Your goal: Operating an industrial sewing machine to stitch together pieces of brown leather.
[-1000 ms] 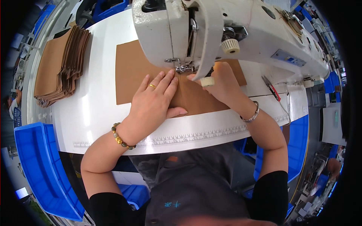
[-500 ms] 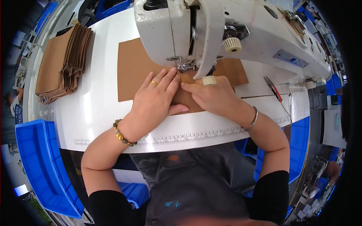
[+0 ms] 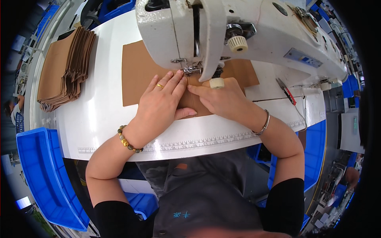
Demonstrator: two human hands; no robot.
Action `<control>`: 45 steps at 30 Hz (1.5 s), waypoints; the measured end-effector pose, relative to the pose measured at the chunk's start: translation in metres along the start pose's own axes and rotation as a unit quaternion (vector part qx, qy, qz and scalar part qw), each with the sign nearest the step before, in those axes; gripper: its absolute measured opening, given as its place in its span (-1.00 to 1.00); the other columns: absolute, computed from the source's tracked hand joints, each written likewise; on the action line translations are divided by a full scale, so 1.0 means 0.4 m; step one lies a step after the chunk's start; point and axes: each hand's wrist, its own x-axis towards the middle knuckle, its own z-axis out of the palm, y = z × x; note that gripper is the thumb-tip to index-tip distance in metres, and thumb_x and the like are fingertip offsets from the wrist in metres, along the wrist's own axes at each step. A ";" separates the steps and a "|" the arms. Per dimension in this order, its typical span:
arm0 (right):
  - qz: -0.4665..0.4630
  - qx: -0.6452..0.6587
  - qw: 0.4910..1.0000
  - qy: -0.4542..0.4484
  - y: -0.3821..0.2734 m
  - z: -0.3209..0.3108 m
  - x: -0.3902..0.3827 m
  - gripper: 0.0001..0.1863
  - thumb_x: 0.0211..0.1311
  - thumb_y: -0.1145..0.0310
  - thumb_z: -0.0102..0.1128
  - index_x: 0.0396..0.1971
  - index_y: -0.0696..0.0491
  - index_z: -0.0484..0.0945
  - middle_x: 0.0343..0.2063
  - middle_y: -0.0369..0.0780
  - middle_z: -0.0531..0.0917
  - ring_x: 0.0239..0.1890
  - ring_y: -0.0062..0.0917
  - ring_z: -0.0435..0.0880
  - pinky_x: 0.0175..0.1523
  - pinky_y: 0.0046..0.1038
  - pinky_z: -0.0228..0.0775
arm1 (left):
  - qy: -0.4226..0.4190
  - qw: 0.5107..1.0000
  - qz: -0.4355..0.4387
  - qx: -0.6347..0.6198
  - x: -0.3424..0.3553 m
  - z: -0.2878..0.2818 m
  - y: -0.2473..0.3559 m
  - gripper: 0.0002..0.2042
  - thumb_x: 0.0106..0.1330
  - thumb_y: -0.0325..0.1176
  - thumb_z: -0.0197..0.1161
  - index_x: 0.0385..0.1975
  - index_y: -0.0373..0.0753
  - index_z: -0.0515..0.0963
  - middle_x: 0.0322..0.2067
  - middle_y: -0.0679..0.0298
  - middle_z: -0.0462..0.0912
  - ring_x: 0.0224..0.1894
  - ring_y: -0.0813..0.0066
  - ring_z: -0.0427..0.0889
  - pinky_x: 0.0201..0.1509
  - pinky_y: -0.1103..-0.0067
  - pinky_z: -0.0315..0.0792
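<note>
A flat brown fabric piece point(image 3: 133, 75) lies under the needle area of a white sewing machine point(image 3: 262, 31). My left hand point(image 3: 160, 97) rests flat on it, fingers stretched toward the presser foot point(image 3: 192, 70) and thumb out to the side. Just right of the foot, my right hand point(image 3: 226, 97) presses on the same piece with the index finger extended toward a seam line. Its other fingers look curled under, partly hidden behind a cream knob point(image 3: 217, 83). The fingertips of both hands are close to the foot.
A thick stack of folded brown pieces point(image 3: 63, 67) stands at the left of the white table point(image 3: 99, 123). Red-handled snips point(image 3: 291, 97) lie at the right. A printed ruler point(image 3: 178, 145) runs along the front edge. Blue bins point(image 3: 47, 174) flank the table on both sides.
The view has shifted slightly, so the machine appears a little further left. Both hands keep nearly the same pose on the brown piece, close to the presser foot.
</note>
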 end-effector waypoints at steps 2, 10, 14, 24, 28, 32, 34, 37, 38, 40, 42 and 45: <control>-0.001 -0.001 1.000 -0.001 -0.002 -0.001 0.001 -0.64 0.15 0.41 0.30 -0.02 -0.04 0.75 -0.56 -0.33 0.66 -0.56 -0.41 0.66 -0.45 -0.35 0.50 | 0.007 1.000 0.001 0.002 0.000 0.001 -0.002 -0.22 0.22 0.19 0.30 0.26 -0.37 0.49 0.34 0.05 0.49 0.41 0.08 0.43 0.50 0.17 0.26; -0.022 -0.023 0.998 0.063 0.001 0.018 0.003 -0.77 0.17 0.36 0.26 -0.16 -0.09 0.75 -0.69 -0.29 0.58 -0.64 -0.45 0.65 -0.55 -0.39 0.43 | 0.010 1.000 0.001 0.005 -0.001 0.006 -0.006 -0.23 0.21 0.19 0.31 0.26 -0.35 0.50 0.32 0.06 0.51 0.41 0.10 0.43 0.49 0.14 0.27; -0.019 -0.025 0.996 0.079 0.002 0.022 0.002 -0.80 0.18 0.35 0.26 -0.20 -0.09 0.75 -0.69 -0.28 0.60 -0.64 -0.43 0.66 -0.55 -0.39 0.43 | 0.001 1.000 -0.012 -0.014 0.002 0.006 -0.005 -0.22 0.20 0.21 0.32 0.25 -0.33 0.51 0.31 0.09 0.53 0.40 0.11 0.44 0.48 0.13 0.28; -0.014 -0.007 0.997 0.076 0.005 0.021 0.009 -0.79 0.13 0.42 0.26 -0.23 -0.08 0.74 -0.67 -0.27 0.63 -0.61 -0.42 0.67 -0.52 -0.38 0.45 | 0.050 0.998 0.009 0.023 0.004 0.011 -0.011 -0.18 0.17 0.28 0.33 0.25 -0.30 0.51 0.28 0.11 0.56 0.23 0.03 0.58 0.43 0.15 0.33; -0.014 -0.008 0.997 0.073 0.003 0.020 0.005 -0.79 0.12 0.43 0.26 -0.24 -0.07 0.74 -0.67 -0.27 0.63 -0.60 -0.42 0.68 -0.51 -0.37 0.46 | 0.043 0.999 0.008 0.022 0.005 0.009 -0.009 -0.19 0.17 0.28 0.32 0.25 -0.30 0.51 0.28 0.12 0.56 0.26 0.05 0.55 0.44 0.14 0.31; -0.015 -0.005 0.997 0.073 0.000 0.017 0.007 -0.81 0.13 0.42 0.25 -0.25 -0.07 0.74 -0.67 -0.26 0.63 -0.60 -0.41 0.68 -0.50 -0.37 0.47 | 0.042 0.999 0.007 0.019 0.004 0.008 -0.009 -0.19 0.18 0.29 0.31 0.24 -0.30 0.51 0.28 0.12 0.56 0.27 0.08 0.54 0.44 0.14 0.31; -0.014 -0.008 0.998 0.068 0.000 0.017 0.007 -0.81 0.13 0.41 0.25 -0.25 -0.07 0.74 -0.66 -0.26 0.63 -0.60 -0.41 0.69 -0.50 -0.37 0.47 | 0.041 0.999 0.007 0.023 0.003 0.009 -0.009 -0.18 0.18 0.29 0.31 0.25 -0.30 0.51 0.28 0.12 0.56 0.27 0.08 0.55 0.43 0.14 0.31; -0.013 -0.006 0.998 0.062 0.000 0.015 0.008 -0.79 0.14 0.41 0.25 -0.22 -0.08 0.75 -0.65 -0.26 0.64 -0.59 -0.41 0.69 -0.50 -0.37 0.48 | 0.044 0.999 0.006 0.025 0.004 0.011 -0.010 -0.18 0.17 0.29 0.31 0.25 -0.31 0.51 0.27 0.11 0.57 0.24 0.09 0.57 0.43 0.14 0.31; -0.012 -0.006 0.998 0.066 0.002 0.017 0.008 -0.77 0.15 0.40 0.25 -0.20 -0.08 0.75 -0.65 -0.26 0.64 -0.59 -0.41 0.70 -0.50 -0.38 0.48 | 0.046 0.999 0.003 0.024 0.005 0.010 -0.010 -0.17 0.17 0.30 0.31 0.25 -0.31 0.51 0.26 0.11 0.57 0.21 0.10 0.58 0.43 0.14 0.32; -0.012 -0.006 0.997 0.070 0.004 0.019 0.009 -0.76 0.15 0.40 0.24 -0.18 -0.09 0.75 -0.65 -0.26 0.64 -0.59 -0.41 0.70 -0.50 -0.39 0.48 | 0.043 0.999 0.004 0.023 0.006 0.008 -0.012 -0.17 0.17 0.30 0.31 0.25 -0.31 0.51 0.25 0.11 0.58 0.19 0.10 0.60 0.43 0.14 0.32; -0.006 -0.009 0.998 0.060 0.004 0.019 0.009 -0.74 0.15 0.38 0.25 -0.16 -0.10 0.76 -0.65 -0.27 0.64 -0.58 -0.41 0.71 -0.49 -0.39 0.49 | 0.040 0.999 0.003 0.023 0.008 0.005 -0.012 -0.17 0.17 0.30 0.31 0.25 -0.31 0.51 0.24 0.10 0.59 0.16 0.11 0.61 0.43 0.14 0.32; -0.004 -0.028 0.998 0.050 0.008 0.013 0.004 -0.79 0.15 0.35 0.27 -0.22 -0.11 0.77 -0.58 -0.25 0.67 -0.57 -0.41 0.71 -0.48 -0.38 0.50 | 0.012 1.000 -0.006 0.009 0.011 0.005 -0.010 -0.22 0.22 0.26 0.29 0.23 -0.32 0.54 0.29 0.10 0.55 0.39 0.13 0.45 0.46 0.11 0.28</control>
